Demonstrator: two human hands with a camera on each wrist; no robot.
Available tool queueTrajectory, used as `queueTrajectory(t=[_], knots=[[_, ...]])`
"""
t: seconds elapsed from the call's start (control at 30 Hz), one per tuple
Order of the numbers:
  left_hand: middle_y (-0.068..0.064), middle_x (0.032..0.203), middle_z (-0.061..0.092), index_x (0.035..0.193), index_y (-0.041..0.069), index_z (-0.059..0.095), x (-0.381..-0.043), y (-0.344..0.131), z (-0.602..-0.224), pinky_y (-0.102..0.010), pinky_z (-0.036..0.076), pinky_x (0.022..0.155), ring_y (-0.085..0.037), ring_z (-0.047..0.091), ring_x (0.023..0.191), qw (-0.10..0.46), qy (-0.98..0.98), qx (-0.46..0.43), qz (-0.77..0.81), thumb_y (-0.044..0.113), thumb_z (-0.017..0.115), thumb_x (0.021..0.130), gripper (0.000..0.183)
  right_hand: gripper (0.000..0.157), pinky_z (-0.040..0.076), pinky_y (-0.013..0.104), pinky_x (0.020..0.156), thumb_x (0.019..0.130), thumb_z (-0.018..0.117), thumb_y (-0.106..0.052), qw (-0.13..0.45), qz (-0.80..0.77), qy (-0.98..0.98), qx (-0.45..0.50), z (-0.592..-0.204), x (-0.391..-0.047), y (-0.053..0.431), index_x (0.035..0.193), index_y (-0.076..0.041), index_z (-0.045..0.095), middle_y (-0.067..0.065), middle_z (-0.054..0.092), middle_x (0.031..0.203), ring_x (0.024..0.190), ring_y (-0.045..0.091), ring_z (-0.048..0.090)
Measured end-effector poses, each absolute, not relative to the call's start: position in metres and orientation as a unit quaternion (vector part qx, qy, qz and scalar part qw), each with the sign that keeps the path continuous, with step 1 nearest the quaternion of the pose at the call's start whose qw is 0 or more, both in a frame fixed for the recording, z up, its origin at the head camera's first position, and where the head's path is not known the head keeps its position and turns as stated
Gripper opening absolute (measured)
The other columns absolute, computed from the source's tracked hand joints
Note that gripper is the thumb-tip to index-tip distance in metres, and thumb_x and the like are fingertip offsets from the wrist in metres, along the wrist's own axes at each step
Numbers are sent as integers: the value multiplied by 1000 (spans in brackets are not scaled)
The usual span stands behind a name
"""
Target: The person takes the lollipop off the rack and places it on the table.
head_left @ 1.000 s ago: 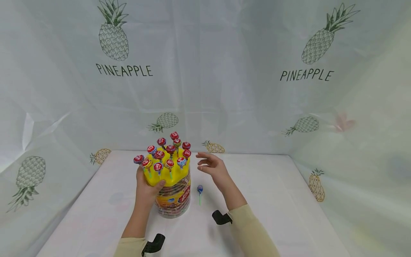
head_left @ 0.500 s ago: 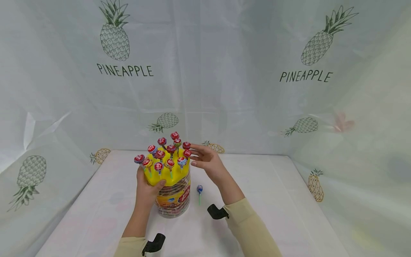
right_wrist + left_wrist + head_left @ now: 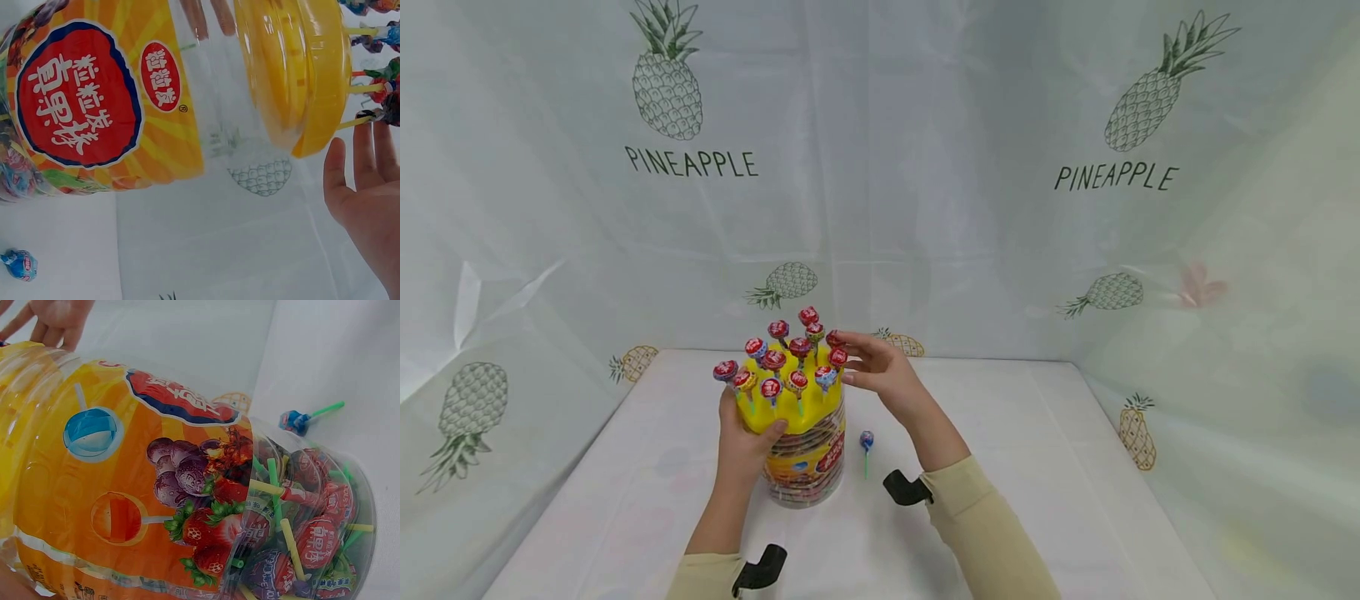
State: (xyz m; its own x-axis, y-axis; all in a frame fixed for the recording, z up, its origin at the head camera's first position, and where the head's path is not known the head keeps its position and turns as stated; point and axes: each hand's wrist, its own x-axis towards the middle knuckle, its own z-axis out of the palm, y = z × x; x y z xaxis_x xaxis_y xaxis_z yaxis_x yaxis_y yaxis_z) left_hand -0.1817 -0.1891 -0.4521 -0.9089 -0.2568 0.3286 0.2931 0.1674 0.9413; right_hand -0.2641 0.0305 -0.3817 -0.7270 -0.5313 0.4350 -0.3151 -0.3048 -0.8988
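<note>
A clear jar [image 3: 805, 467] of wrapped lollipops stands on the table, with an orange fruit label [image 3: 187, 519]. Several lollipops stand upright in its yellow lid [image 3: 797, 421]. My left hand [image 3: 745, 442] grips the lid's left side, thumb on the front edge. On the other side, my right hand [image 3: 887, 375] has its fingertips at a red lollipop [image 3: 833, 338] at the lid's right rim. In the right wrist view, the fingers [image 3: 364, 153] look fairly straight behind a dark-wrapped lollipop [image 3: 390, 111], the thumb held apart. Contact there is partly hidden.
One blue lollipop [image 3: 867, 440] with a green stick lies on the white table [image 3: 1000, 467], right of the jar. A pale curtain [image 3: 910, 208] printed with pineapples hangs behind and along the sides. Black wrist mounts [image 3: 760, 568] stick out at both cuffs.
My right hand has moved left from beside the jar until its fingertips reach the red lollipop at the lid's right rim. The left hand and jar have stayed in place.
</note>
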Motion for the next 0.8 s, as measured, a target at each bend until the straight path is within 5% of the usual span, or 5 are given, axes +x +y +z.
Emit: queueTrajectory(t=[0.4, 0.8], knots=[[-4, 137, 41, 150, 18, 15, -182, -188, -452, -11, 41, 94, -10, 46, 117, 211, -735, -7, -645, 22, 71, 90, 83, 50, 39, 53, 105, 89, 54, 15, 46, -774, 534, -337, -384, -263, 41, 129, -14, 62, 6, 59, 129, 118, 25, 55], [-4, 136, 42, 149, 18, 16, -183, -188, -452, -11, 42, 94, -10, 47, 117, 215, -730, -12, -649, 21, 71, 91, 80, 48, 48, 38, 98, 90, 56, 14, 67, -827, 511, -223, -418, -264, 58, 136, 2, 47, 17, 55, 129, 110, 26, 61]])
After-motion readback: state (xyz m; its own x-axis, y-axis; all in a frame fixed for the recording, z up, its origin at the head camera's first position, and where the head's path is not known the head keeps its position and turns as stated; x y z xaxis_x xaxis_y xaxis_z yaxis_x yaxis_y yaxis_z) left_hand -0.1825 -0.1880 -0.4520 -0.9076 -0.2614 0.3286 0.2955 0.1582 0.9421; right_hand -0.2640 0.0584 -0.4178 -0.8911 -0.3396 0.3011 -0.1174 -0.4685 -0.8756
